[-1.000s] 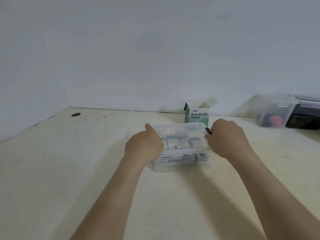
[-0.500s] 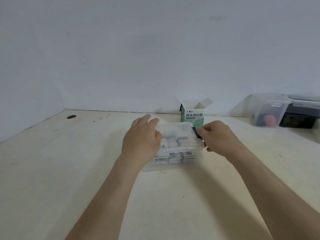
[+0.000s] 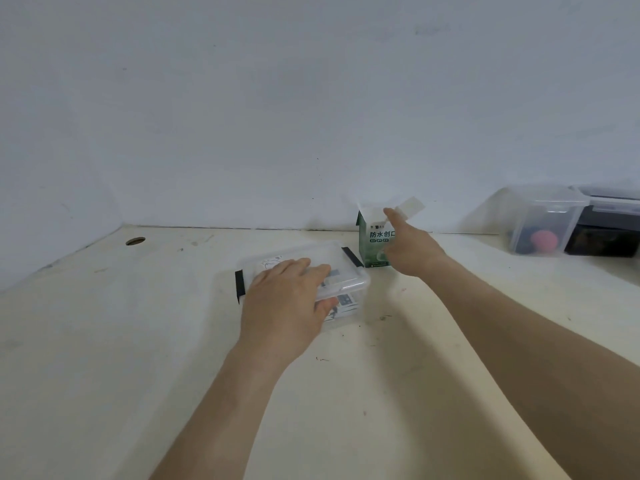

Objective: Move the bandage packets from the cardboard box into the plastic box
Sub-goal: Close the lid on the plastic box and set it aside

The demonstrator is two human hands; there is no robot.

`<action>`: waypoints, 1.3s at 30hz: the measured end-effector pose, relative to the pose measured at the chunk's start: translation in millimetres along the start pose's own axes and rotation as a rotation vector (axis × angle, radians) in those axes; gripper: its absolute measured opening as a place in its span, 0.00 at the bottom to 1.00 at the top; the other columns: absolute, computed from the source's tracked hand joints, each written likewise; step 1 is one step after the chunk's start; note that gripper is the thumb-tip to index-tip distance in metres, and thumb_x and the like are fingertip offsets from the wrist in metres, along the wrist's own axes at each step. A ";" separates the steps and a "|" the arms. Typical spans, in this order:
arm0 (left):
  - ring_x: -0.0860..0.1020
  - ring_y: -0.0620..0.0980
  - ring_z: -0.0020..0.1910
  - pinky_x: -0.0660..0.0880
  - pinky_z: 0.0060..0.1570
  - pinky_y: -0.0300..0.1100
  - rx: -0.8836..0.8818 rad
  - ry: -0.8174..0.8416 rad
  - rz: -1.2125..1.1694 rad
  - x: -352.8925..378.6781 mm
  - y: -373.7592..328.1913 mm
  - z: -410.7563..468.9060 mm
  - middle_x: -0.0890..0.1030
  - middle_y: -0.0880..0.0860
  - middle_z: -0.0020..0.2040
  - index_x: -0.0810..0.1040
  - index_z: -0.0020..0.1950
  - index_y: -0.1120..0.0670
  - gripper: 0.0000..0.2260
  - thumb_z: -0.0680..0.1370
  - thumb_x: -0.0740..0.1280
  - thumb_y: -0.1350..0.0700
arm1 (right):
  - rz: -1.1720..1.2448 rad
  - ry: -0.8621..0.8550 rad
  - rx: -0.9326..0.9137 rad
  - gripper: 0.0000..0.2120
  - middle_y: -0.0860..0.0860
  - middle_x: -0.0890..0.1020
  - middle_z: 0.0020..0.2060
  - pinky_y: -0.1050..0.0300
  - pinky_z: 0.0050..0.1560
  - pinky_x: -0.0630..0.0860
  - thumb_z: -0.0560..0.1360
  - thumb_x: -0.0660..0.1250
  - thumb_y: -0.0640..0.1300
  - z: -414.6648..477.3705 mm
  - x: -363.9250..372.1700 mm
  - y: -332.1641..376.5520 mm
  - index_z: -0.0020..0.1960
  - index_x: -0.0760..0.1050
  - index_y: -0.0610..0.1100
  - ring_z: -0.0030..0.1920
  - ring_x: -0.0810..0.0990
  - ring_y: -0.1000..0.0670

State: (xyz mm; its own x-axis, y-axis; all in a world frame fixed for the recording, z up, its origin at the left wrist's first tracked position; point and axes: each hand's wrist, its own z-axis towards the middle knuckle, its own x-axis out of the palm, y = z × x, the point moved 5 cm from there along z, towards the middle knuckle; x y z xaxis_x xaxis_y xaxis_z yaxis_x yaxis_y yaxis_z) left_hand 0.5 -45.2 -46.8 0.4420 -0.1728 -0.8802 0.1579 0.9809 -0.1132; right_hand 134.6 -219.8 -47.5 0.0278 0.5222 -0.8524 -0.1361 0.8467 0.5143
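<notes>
Left hand (image 3: 287, 299): fingers straight, laid flat on the lid of the clear, lidded rectangular plastic box with black side latches (image 3: 349, 271); thumb against its near wall. It presses and grips nothing.

Right hand (image 3: 410, 249): reaching forward, index finger stretched up toward the raised top flaps of the green-and-white upright cardboard box (image 3: 369, 244). Nothing shows in it. The other fingers are partly hidden, so contact with the carton cannot be confirmed.

Key relation: the cardboard box stands directly beyond the right hand, long axis vertical, mouth upward. It is just beside the far right corner of the plastic box and well off from the left hand. The right hand is clearly the nearer one.

Small printed bandage packets (image 3: 344, 301) lie inside the plastic box, visible through its wall to the right of the left thumb. The carton's contents are not visible.

Judgement: with the lid on, transfer looks largely done; the right hand probably goes for the carton.

Outward: pale wooden counter (image 3: 138, 341). Far right of the right hand, by the wall, are a clear tub holding something red (image 3: 540, 223) and a dark container (image 3: 606, 240).
</notes>
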 end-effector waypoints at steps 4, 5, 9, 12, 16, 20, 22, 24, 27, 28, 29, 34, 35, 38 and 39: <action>0.70 0.47 0.68 0.61 0.67 0.44 0.013 -0.028 -0.009 5.3 2.7 3.4 0.74 0.45 0.68 0.73 0.69 0.44 0.20 0.77 0.65 0.44 | -0.039 -0.148 0.023 0.14 0.46 0.81 0.54 0.54 0.40 0.71 0.78 0.59 0.41 5.5 -2.6 -7.7 0.63 0.70 0.50 0.47 0.77 0.42; 0.72 0.48 0.66 0.64 0.65 0.45 0.036 -0.054 -0.016 6.2 3.2 4.4 0.76 0.46 0.65 0.77 0.66 0.45 0.19 0.76 0.66 0.45 | -0.051 -0.203 0.014 0.10 0.47 0.81 0.52 0.55 0.40 0.70 0.78 0.60 0.43 3.1 -5.5 -8.7 0.58 0.73 0.48 0.47 0.77 0.42; 0.77 0.49 0.50 0.73 0.53 0.41 0.192 -0.278 -0.211 -2.1 -12.6 4.4 0.83 0.48 0.50 0.84 0.50 0.53 0.10 0.75 0.65 0.53 | 0.049 -0.285 -0.046 0.04 0.49 0.83 0.45 0.53 0.44 0.76 0.76 0.67 0.46 -23.5 -17.6 -12.2 0.50 0.79 0.48 0.48 0.80 0.43; 0.79 0.49 0.44 0.75 0.48 0.45 0.055 -0.191 -0.493 -10.2 -40.3 5.1 0.84 0.48 0.45 0.82 0.50 0.53 0.10 0.78 0.64 0.51 | 0.093 -0.333 -0.087 0.02 0.55 0.77 0.33 0.55 0.38 0.71 0.75 0.70 0.47 -52.7 -29.7 -14.9 0.45 0.80 0.49 0.40 0.78 0.47; 0.81 0.51 0.49 0.76 0.55 0.52 -0.198 0.009 -0.710 0.9 -63.1 18.9 0.80 0.47 0.53 0.73 0.60 0.49 0.25 0.73 0.55 0.32 | 0.044 -0.450 -0.111 0.03 0.56 0.74 0.32 0.57 0.37 0.66 0.75 0.69 0.49 -93.9 -44.9 -16.3 0.45 0.81 0.51 0.38 0.76 0.49; 0.82 0.52 0.38 0.80 0.45 0.56 -0.340 -0.026 -0.954 1.6 -83.3 27.7 0.77 0.46 0.39 0.71 0.56 0.51 0.16 0.75 0.65 0.42 | 0.010 -0.531 -0.165 0.04 0.57 0.73 0.35 0.57 0.39 0.67 0.75 0.69 0.49 -128.8 -50.8 -15.6 0.48 0.82 0.51 0.39 0.74 0.51; 0.83 0.52 0.33 0.81 0.42 0.56 -0.368 -0.051 -1.000 2.1 -92.4 28.6 0.79 0.47 0.37 0.71 0.50 0.51 0.08 0.73 0.66 0.54 | 0.015 -0.565 -0.182 0.07 0.57 0.74 0.36 0.57 0.39 0.67 0.75 0.69 0.51 -145.7 -54.8 -18.8 0.51 0.82 0.51 0.38 0.73 0.53; 0.83 0.53 0.34 0.81 0.42 0.56 -0.370 -0.053 -0.998 3.8 -99.4 27.2 0.80 0.48 0.37 0.72 0.48 0.50 0.07 0.71 0.64 0.57 | 0.060 -0.644 -0.197 0.11 0.56 0.75 0.38 0.57 0.39 0.70 0.75 0.67 0.53 -161.7 -63.5 -22.9 0.55 0.81 0.51 0.37 0.73 0.53; 0.83 0.57 0.37 0.80 0.43 0.57 -0.302 -0.053 -0.958 9.6 -117.6 23.2 0.80 0.51 0.39 0.71 0.48 0.53 0.10 0.68 0.62 0.53 | 0.179 -0.834 -0.144 0.18 0.53 0.72 0.48 0.55 0.42 0.73 0.74 0.67 0.50 -190.3 -89.9 -34.0 0.64 0.73 0.51 0.40 0.72 0.54; 0.83 0.58 0.37 0.80 0.42 0.58 -0.270 -0.043 -0.945 11.2 -125.7 21.5 0.80 0.53 0.39 0.71 0.47 0.53 0.11 0.67 0.62 0.52 | 0.217 -0.882 -0.121 0.21 0.53 0.70 0.52 0.56 0.44 0.72 0.74 0.68 0.48 -198.3 -100.4 -38.6 0.66 0.70 0.50 0.43 0.72 0.55; 0.83 0.58 0.37 0.79 0.42 0.58 -0.231 -0.034 -0.946 11.9 -136.5 19.2 0.80 0.54 0.40 0.72 0.46 0.53 0.11 0.66 0.61 0.51 | 0.238 -0.896 -0.088 0.23 0.52 0.70 0.54 0.58 0.46 0.72 0.74 0.68 0.47 -206.0 -110.8 -45.7 0.67 0.68 0.50 0.46 0.72 0.55; 0.77 0.47 0.32 0.77 0.36 0.49 -0.110 0.027 -1.184 12.1 -192.8 6.5 0.79 0.45 0.32 0.76 0.40 0.55 0.06 0.74 0.67 0.53 | 0.601 -0.695 0.255 0.12 0.52 0.81 0.44 0.54 0.44 0.81 0.75 0.64 0.39 -233.9 -145.3 -100.0 0.57 0.76 0.48 0.46 0.81 0.50; 0.75 0.43 0.32 0.73 0.35 0.44 -0.059 0.082 -1.261 9.4 -217.9 0.9 0.78 0.42 0.31 0.77 0.39 0.54 0.07 0.75 0.68 0.53 | 0.673 -0.717 0.314 0.09 0.51 0.82 0.43 0.57 0.38 0.82 0.75 0.64 0.37 -252.8 -156.9 -118.0 0.53 0.78 0.46 0.46 0.81 0.50; 0.79 0.40 0.53 0.74 0.54 0.41 0.148 0.309 -1.463 10.9 -269.1 -16.6 0.83 0.41 0.50 0.80 0.53 0.49 0.13 0.71 0.71 0.46 | 0.754 -0.778 0.405 0.07 0.47 0.82 0.43 0.64 0.29 0.79 0.74 0.65 0.36 -290.8 -178.5 -156.7 0.48 0.81 0.43 0.42 0.80 0.50; 0.77 0.42 0.60 0.74 0.60 0.44 0.222 0.395 -1.495 13.3 -289.9 -26.0 0.81 0.42 0.57 0.77 0.59 0.48 0.20 0.68 0.73 0.45 | 0.789 -0.808 0.428 0.06 0.46 0.81 0.43 0.64 0.28 0.77 0.74 0.66 0.37 -306.6 -185.5 -172.2 0.47 0.81 0.42 0.40 0.79 0.50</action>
State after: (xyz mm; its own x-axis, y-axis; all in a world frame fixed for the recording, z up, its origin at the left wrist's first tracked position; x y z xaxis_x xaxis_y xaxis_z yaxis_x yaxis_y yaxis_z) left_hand -62.3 -329.6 -37.6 -0.4754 -0.8741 -0.0995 0.3636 -0.0923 -0.9270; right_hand -150.7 -493.7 -7.0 0.7168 0.6945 -0.0630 -0.0601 0.1514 0.9866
